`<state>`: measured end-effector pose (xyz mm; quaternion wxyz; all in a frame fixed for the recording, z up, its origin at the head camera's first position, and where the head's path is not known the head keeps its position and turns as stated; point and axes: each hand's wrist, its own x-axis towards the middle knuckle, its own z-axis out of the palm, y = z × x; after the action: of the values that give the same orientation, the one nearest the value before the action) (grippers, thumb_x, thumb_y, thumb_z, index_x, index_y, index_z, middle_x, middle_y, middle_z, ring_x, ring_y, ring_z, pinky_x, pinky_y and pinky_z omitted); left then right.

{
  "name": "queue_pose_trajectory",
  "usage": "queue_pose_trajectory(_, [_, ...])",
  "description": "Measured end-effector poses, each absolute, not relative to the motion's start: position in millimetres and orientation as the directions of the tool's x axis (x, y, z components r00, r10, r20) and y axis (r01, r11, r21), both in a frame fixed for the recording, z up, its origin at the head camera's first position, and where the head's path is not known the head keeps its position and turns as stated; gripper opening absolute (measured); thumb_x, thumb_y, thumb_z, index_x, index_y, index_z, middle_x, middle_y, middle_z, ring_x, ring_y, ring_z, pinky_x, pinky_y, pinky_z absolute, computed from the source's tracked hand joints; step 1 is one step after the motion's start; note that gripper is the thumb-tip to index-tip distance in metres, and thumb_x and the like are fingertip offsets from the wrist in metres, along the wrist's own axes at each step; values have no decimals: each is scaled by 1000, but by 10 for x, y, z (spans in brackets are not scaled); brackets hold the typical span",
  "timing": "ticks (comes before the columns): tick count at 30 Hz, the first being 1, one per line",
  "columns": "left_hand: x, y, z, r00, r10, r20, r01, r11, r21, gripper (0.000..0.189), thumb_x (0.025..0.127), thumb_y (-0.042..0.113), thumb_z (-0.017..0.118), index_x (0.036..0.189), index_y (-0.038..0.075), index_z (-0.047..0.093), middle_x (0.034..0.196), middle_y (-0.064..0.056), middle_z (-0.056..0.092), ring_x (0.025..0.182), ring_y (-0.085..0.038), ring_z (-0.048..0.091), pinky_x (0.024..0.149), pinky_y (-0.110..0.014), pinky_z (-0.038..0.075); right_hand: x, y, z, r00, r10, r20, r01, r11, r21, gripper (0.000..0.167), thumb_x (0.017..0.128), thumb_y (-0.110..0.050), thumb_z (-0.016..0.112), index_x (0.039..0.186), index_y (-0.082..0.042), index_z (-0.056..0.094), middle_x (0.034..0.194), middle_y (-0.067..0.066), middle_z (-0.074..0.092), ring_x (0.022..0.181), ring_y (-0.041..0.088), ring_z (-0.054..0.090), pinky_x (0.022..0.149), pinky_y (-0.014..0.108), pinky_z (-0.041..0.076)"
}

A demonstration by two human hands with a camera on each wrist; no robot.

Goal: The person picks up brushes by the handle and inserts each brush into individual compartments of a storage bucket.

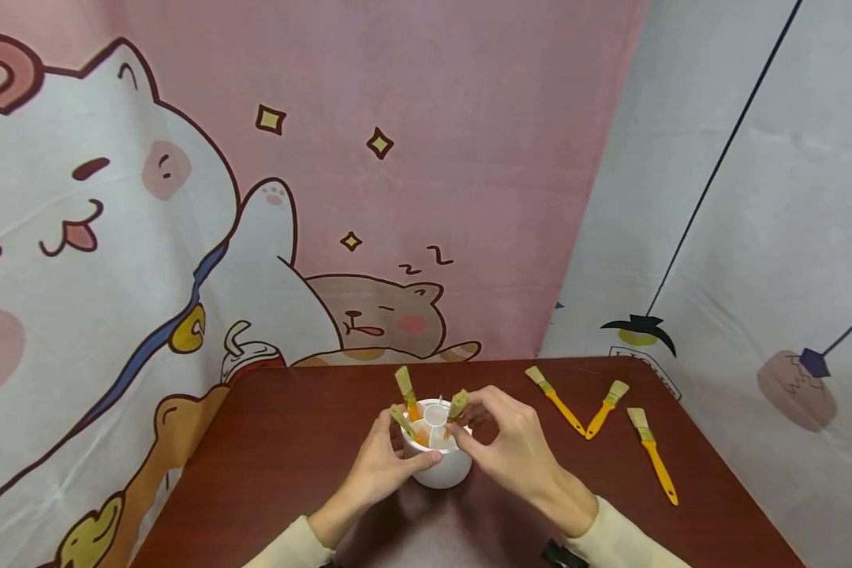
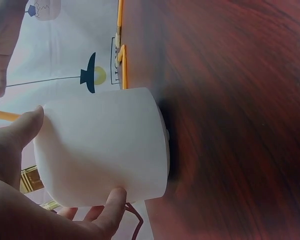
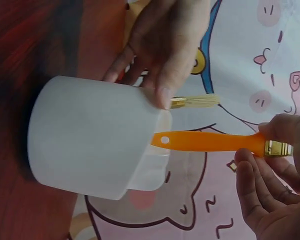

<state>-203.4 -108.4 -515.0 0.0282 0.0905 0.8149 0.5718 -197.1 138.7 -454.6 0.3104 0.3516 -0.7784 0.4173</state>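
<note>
A white divided pen holder (image 1: pixel 442 475) stands upright on the table, its rim showing several compartments around a round middle one. My left hand (image 1: pixel 378 467) grips its left side, thumb near the rim in front. Two paintbrushes lean in the holder with bristles up, a farther brush (image 1: pixel 405 384) and a nearer brush (image 1: pixel 401 419). My right hand (image 1: pixel 517 432) pinches another paintbrush (image 3: pixel 205 141) near its metal ferrule, bristles up. In the right wrist view, the orange handle's holed end points down at the holder's rim.
To the right on the dark red wooden table (image 1: pixel 291 442) lie three more paintbrushes with yellow-orange handles: a left one (image 1: pixel 559 405), a middle one (image 1: pixel 606 410) and a right one (image 1: pixel 655 457). A printed cartoon cloth (image 1: pixel 468 158) hangs behind the table.
</note>
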Motion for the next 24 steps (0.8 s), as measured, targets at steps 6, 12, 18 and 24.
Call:
queue_pose_trajectory(6, [-2024, -1090, -5160, -981, 186, 49, 109, 329, 938, 107, 90, 30, 103, 170, -2, 40, 169, -31, 51, 143, -49, 71, 116, -59, 65, -2025, 1360, -4643, -547, -315, 776, -818, 397, -416, 39, 85, 4, 100, 112, -14, 78, 99, -1, 78, 82, 12, 80, 74, 22, 67])
queue_pose_trajectory(12, [-2019, -1091, -5166, -981, 187, 50, 110, 331, 937, 107, 91, 30, 103, 171, -2, 39, 167, -31, 52, 144, -49, 71, 115, -58, 65, -2077, 1354, -4732, -546, -348, 762, -819, 414, -398, 34, 85, 1, 101, 105, -13, 77, 98, -2, 78, 82, 11, 79, 73, 22, 67])
queue_pose_trajectory(18, [-2016, -1094, -5167, -980, 193, 46, 108, 322, 941, 108, 91, 30, 103, 171, -2, 39, 168, -31, 52, 144, -49, 70, 115, -57, 65, -2138, 1363, -4835, -556, -390, 734, -814, 432, -388, 32, 87, -3, 103, 103, -12, 77, 97, -2, 77, 81, 10, 79, 72, 24, 67])
queue_pose_trajectory(24, [-2015, -1102, -5161, -980, 195, 43, 107, 328, 938, 109, 92, 31, 102, 172, -2, 38, 170, -31, 51, 146, -49, 69, 117, -59, 64, -2190, 1370, -4901, -523, -420, 741, -834, 429, -346, 32, 86, -2, 103, 102, -10, 77, 95, 0, 77, 80, 7, 77, 70, 24, 67])
